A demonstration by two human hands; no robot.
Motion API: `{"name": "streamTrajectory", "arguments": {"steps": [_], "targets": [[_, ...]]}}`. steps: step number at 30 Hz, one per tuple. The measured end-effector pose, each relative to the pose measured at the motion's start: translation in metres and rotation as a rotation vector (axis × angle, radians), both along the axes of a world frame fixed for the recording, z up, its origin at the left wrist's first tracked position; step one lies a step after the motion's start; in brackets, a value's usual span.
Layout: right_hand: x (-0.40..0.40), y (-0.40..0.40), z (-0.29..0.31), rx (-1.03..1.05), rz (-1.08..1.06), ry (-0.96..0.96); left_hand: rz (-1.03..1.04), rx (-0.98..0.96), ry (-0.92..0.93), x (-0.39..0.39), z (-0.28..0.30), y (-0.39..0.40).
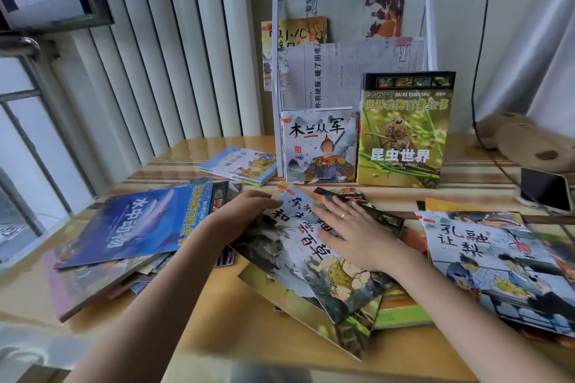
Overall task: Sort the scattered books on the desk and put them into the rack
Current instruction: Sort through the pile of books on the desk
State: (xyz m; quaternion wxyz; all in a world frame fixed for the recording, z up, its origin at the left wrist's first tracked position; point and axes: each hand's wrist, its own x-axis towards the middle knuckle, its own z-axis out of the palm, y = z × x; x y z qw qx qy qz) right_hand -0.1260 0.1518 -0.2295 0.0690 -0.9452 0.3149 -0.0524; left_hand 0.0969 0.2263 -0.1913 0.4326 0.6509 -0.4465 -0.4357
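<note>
2 hands meet on the top book [306, 236]: left hand [245, 214] pinches its far corner, right hand [354, 233] presses flat. Thin, glossy, probably slippery; grip the edge.

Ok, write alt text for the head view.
Both hands work on a picture book atop a pile on the desk: left hand grips its edge, right hand lies flat on it. Behind, two books stand at a white rack.

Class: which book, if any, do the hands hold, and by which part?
The left hand grips the picture book by its far left edge; the right hand rests flat on its cover.
</note>
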Motion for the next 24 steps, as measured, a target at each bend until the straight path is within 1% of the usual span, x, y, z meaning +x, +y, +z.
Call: {"name": "streamTrajectory", "arguments": {"steps": [2,5,8,10,13,14,15,17,18,21,22,24], "targets": [[0.001,0.001,0.002,0.021,0.055,-0.042,-0.08,0.012,-0.008,-0.001,0.004,0.001],[0.005,0.0,0.005,0.074,0.07,-0.101,-0.187,0.026,-0.042,-0.004,0.008,0.001],[0.009,-0.002,0.007,0.101,0.083,-0.151,-0.203,0.004,-0.091,-0.006,0.006,-0.001],[0.01,-0.002,0.007,0.024,0.088,-0.202,-0.177,-0.023,-0.094,-0.005,0.006,-0.003],[0.01,-0.003,0.005,-0.208,-0.044,-0.24,-0.221,-0.059,-0.012,-0.005,0.011,-0.006],[0.01,-0.003,0.004,-0.224,-0.107,-0.252,-0.255,-0.051,-0.01,-0.006,0.014,-0.008],[0.01,-0.003,0.003,-0.207,-0.153,-0.267,-0.282,-0.039,-0.048,-0.009,0.016,-0.009],[0.011,-0.003,0.002,-0.147,-0.168,-0.296,-0.333,-0.035,-0.171,-0.012,0.016,-0.012],[0.011,-0.003,0.003,-0.127,-0.152,-0.312,-0.342,-0.048,-0.19,-0.012,0.014,-0.013],[0.011,-0.003,0.004,-0.175,-0.131,-0.394,-0.304,-0.114,-0.081,-0.01,0.011,-0.011],[0.01,-0.004,0.006,-0.215,-0.164,-0.442,-0.288,-0.139,-0.036,-0.009,0.011,-0.009],[0.005,-0.005,0.01,-0.314,-0.296,-0.586,-0.212,-0.182,0.033,-0.003,0.014,-0.007]]}}
